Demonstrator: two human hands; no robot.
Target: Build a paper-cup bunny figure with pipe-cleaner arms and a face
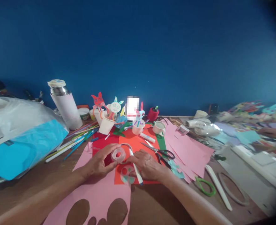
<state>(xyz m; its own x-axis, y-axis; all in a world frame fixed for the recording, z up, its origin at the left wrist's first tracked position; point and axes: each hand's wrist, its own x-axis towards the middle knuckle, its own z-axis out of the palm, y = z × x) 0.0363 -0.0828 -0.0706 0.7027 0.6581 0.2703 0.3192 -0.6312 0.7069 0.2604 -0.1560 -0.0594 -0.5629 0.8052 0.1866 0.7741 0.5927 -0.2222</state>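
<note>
A roll of clear tape point(118, 155) sits between the thumb and fingers of my left hand point(105, 159), at the left edge of the orange paper point(130, 137). My right hand point(147, 164) is closed close by, with a slim white marker point(137, 173) slanting across its fingers. The marker has a dark blue end toward me; whether the right fingertips also touch the tape is hidden. Below the hands lies a round pale paper cutout point(127, 177) with red and green marks. Black-handled scissors point(160, 151) rest right of the hands, beside a glue stick point(147, 137).
Paper cups with a red puppet point(98, 100) and a white rabbit puppet point(115, 107) stand behind. Pink sheets point(187, 147) spread rightward. A white flask point(66, 107) and a plastic bag point(25, 118) stand left. Pink paper with cut holes point(97, 207) lies in front. Another person's hand point(273, 133) shows far right.
</note>
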